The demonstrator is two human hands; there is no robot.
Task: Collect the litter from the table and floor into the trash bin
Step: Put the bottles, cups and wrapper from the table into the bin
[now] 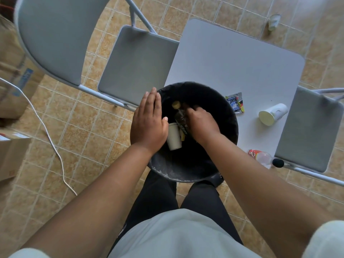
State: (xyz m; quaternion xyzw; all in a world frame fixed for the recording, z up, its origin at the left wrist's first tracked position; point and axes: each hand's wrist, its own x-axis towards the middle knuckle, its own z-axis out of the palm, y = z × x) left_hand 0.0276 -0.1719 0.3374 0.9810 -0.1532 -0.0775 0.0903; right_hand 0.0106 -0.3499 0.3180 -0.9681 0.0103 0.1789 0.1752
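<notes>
A black trash bin [186, 170] lined with a black bag stands in front of my legs, against the white table [232, 58]. My left hand [149, 121] lies flat over the bin's left rim with its fingers straight. A pale paper cup [174, 136] is just below its thumb, inside the bin. My right hand [201, 121] reaches into the bin, fingers curled round a dark plastic bottle [180, 116] with a yellowish cap. On the table lie a printed wrapper [235, 102], a white paper cup [272, 114] on its side and a clear bottle [260, 155] with a red label at the near edge.
Grey folding chairs stand left [137, 66] and right [309, 131] of the table. Another cup [274, 22] lies on the tiled floor beyond the table. A white cable [46, 131] runs across the floor at the left, beside cardboard boxes [11, 149].
</notes>
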